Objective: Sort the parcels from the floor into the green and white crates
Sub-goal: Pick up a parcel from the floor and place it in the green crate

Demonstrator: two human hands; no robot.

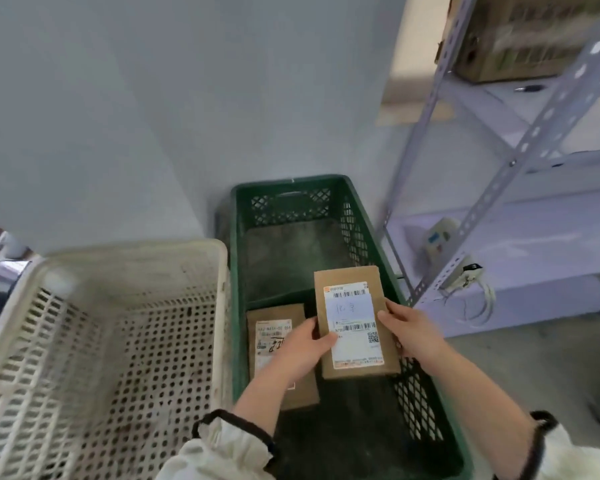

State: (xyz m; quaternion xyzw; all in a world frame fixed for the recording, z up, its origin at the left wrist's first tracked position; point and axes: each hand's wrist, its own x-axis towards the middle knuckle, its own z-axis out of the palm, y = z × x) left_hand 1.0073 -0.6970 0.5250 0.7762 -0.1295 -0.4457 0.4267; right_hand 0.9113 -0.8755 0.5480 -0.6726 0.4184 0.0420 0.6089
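I hold a small brown cardboard parcel [352, 320] with a white shipping label over the green crate [236, 258]. My left hand [303, 344] grips its left edge, thumb on the label. My right hand [409, 329] grips its right edge. A second brown parcel [274, 327] with a label lies flat on the green crate's floor, partly hidden under my left hand and arm. The white perforated crate [219, 299] stands to the left, touching the green one, and no parcel shows inside it.
A grey metal shelving rack [520, 150] stands right of the green crate, with a cardboard box [520, 39] on an upper shelf and a small device with a cable [440, 237] on the lowest shelf. A grey wall rises behind both crates.
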